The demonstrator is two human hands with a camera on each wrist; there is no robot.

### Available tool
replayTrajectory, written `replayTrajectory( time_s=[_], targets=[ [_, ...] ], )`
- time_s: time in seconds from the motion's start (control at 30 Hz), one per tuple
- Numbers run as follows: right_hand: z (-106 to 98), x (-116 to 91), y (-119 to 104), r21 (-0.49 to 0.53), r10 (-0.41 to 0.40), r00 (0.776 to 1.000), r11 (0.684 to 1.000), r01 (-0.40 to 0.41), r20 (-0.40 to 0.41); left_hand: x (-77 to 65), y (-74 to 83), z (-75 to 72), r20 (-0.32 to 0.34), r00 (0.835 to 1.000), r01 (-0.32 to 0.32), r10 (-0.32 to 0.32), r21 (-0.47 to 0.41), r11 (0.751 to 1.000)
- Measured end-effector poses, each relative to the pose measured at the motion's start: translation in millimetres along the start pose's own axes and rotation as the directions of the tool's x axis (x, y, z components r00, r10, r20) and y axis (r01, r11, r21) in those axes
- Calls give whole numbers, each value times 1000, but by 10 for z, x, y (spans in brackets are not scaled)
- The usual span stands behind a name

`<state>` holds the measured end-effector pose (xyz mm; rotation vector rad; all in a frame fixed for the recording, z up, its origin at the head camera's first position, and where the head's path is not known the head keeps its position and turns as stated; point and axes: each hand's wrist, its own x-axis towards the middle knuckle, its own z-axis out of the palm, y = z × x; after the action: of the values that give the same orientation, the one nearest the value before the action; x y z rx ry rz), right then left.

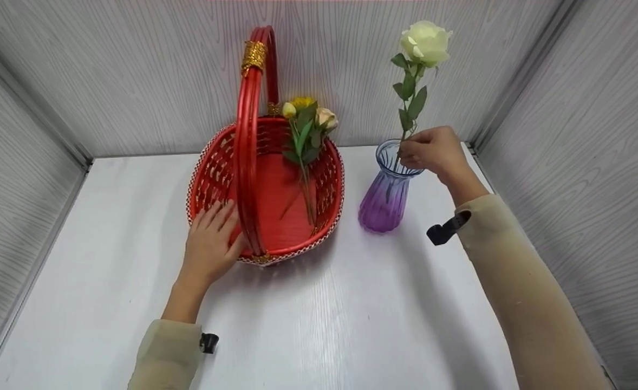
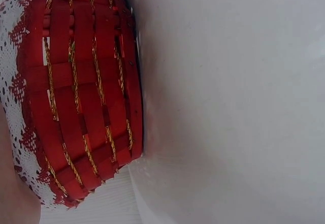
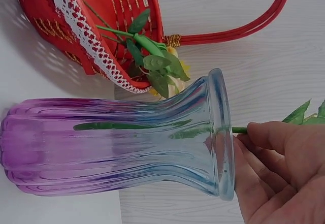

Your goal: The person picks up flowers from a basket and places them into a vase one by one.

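Observation:
A white rose [image 1: 426, 44] with a long leafy stem stands upright, its lower end inside a blue-to-purple glass vase [image 1: 382, 203]. My right hand [image 1: 433, 150] pinches the stem just above the vase's rim; in the right wrist view the green stem [image 3: 91, 126] shows through the glass. My left hand [image 1: 210, 244] rests on the near left rim of a red woven basket [image 1: 286, 246], its fingers fairly straight and reaching inside. In the basket lean several flowers, among them a pale peach rose [image 1: 326, 118] and a yellow flower [image 1: 303, 102].
The basket's tall red handle [image 1: 247, 146] arches up beside my left hand. White lace [image 2: 15, 97] trims the basket's rim. Both basket and vase stand on a white table [image 1: 308, 325], with grey wood-grain panels [image 1: 151, 70] at the back and sides.

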<state>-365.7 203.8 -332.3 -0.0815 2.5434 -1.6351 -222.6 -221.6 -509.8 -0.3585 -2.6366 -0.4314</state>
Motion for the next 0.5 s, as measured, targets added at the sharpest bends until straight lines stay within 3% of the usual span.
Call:
replayTrajectory(
  time_s=[0.23,0.5],
  targets=[
    [-11,-22,-3,4,33,999,999,-32,-18,-2,-2,16,18,1000,17,-18,8,1000],
    [14,-83,16,-12,-12,999,1000,12,-42,-2,8,14,21,999,27,-28,9,1000]
  ],
)
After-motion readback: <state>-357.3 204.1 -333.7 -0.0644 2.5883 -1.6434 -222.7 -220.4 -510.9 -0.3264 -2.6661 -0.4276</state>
